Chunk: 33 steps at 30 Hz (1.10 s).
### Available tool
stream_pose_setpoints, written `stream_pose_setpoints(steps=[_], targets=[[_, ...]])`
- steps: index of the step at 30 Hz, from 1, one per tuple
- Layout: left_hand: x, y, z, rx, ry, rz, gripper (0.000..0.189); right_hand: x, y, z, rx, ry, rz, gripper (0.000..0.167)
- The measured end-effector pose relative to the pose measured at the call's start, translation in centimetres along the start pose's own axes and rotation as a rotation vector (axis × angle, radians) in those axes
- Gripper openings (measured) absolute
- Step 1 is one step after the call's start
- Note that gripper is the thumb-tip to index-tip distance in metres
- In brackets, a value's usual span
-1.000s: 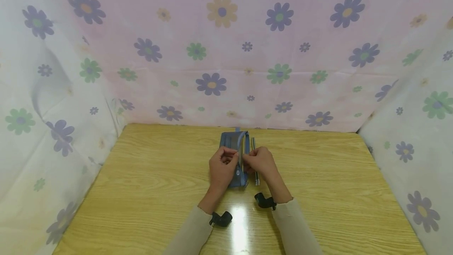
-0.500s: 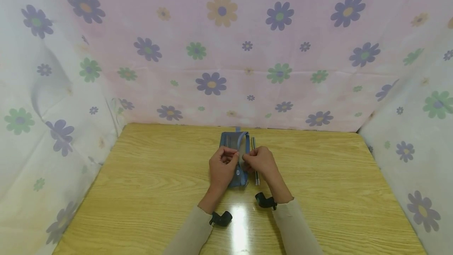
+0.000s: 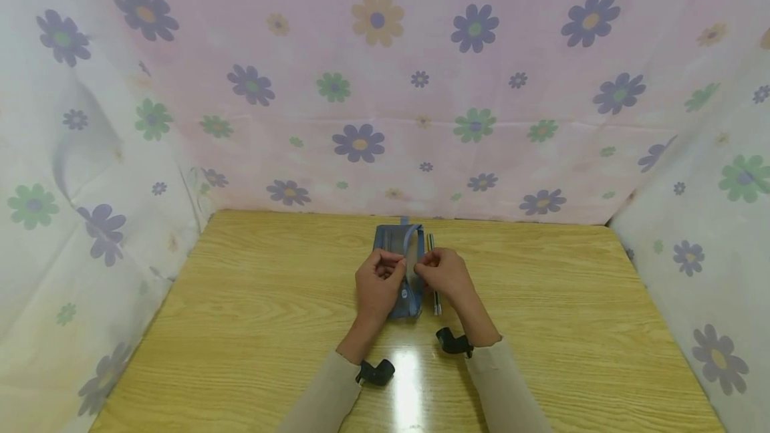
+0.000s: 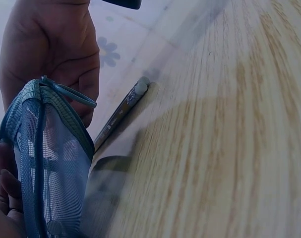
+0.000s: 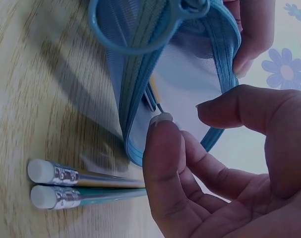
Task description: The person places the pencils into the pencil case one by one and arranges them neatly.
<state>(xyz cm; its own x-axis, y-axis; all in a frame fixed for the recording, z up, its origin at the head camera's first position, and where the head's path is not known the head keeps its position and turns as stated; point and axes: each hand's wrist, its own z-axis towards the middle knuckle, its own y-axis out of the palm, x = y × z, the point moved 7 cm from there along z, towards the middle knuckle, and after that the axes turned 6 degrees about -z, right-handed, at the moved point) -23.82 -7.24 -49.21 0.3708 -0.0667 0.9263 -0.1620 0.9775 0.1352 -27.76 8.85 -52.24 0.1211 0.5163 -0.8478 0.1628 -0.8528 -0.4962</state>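
Note:
A blue mesh pencil case (image 3: pixel 404 307) lies with its zip open near the back of the table. My left hand (image 3: pixel 374 286) pinches the edge of its opening and holds it apart. My right hand (image 3: pixel 446 274) is at the mouth of the case; in the right wrist view its thumb and index finger stand apart with nothing between them. Inside the case, slim yellow and dark pencils (image 5: pixel 153 95) show past the index fingertip. The ring-shaped zip pull (image 5: pixel 135 48) hangs over the near end of the case.
Two pencils (image 5: pixel 66 196) with white erasers lie side by side on the wooden table (image 3: pixel 271 326), just right of the case. A flowered cloth (image 3: pixel 385 99) stands behind the table and on both sides. Each wrist wears a black camera (image 3: pixel 377 373).
A yellow pencil that showed in the case's opening a second ago has slipped down out of the head view. My right hand has drawn slightly rightward; my left hand stays in place.

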Motion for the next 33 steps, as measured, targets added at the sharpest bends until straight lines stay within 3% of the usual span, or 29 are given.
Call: stream_pose_setpoints(steps=[6,18,33], targets=[[0.1,0.0,-0.1,-0.001,0.0,0.003,0.006,-0.1,-0.3,-0.1,-0.01,-0.024,-0.008,0.013],[0.1,0.0,0.0,-0.002,0.01,0.005,0.005,0.3,-1.4,-0.1,0.062,-0.063,-0.172,0.013],[-0.1,0.1,0.0,-0.008,0.001,-0.002,0.006,1.6,-2.4,0.4,0.074,-0.049,-0.206,0.013]])
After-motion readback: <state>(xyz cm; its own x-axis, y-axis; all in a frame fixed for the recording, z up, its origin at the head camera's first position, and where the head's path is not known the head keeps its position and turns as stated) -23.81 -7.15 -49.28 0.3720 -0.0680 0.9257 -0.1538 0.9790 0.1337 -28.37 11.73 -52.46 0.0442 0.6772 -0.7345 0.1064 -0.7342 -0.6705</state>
